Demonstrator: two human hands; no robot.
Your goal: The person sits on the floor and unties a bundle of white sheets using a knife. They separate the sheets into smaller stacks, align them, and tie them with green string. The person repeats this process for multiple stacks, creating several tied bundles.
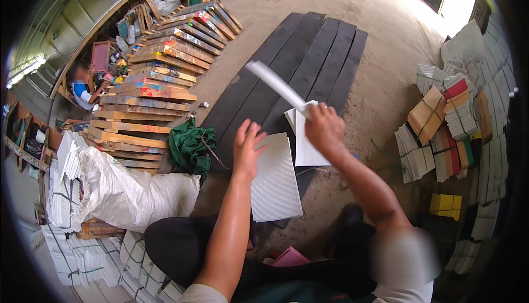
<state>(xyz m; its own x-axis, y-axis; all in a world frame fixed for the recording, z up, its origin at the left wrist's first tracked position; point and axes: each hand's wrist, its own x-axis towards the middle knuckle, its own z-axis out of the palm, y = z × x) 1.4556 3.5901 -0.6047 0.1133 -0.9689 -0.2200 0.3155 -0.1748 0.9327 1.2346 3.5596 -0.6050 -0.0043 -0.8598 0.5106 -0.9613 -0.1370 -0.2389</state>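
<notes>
My right hand (pixel 325 129) is closed round the near end of a long, narrow white strip (pixel 278 86), which is smeared by motion and points away to the far left. Whether the strip is one sheet seen edge-on or several together, I cannot tell. My left hand (pixel 248 148) has its fingers apart and holds nothing, at the left edge of a pile of white sheets (pixel 275 190). A second white pile (pixel 308 151) lies just right of the first, below my right hand. Both piles are by the near end of some dark boards (pixel 286 55).
Wooden frames (pixel 160 82) stand in a row on the left, with a seated person (pixel 82 88) behind them. Nearer are a green cloth (pixel 190 146) and a white sack (pixel 132 187). Tied bundles of sheets (pixel 441 126) stack up on the right. Something pink (pixel 291 256) lies between my legs.
</notes>
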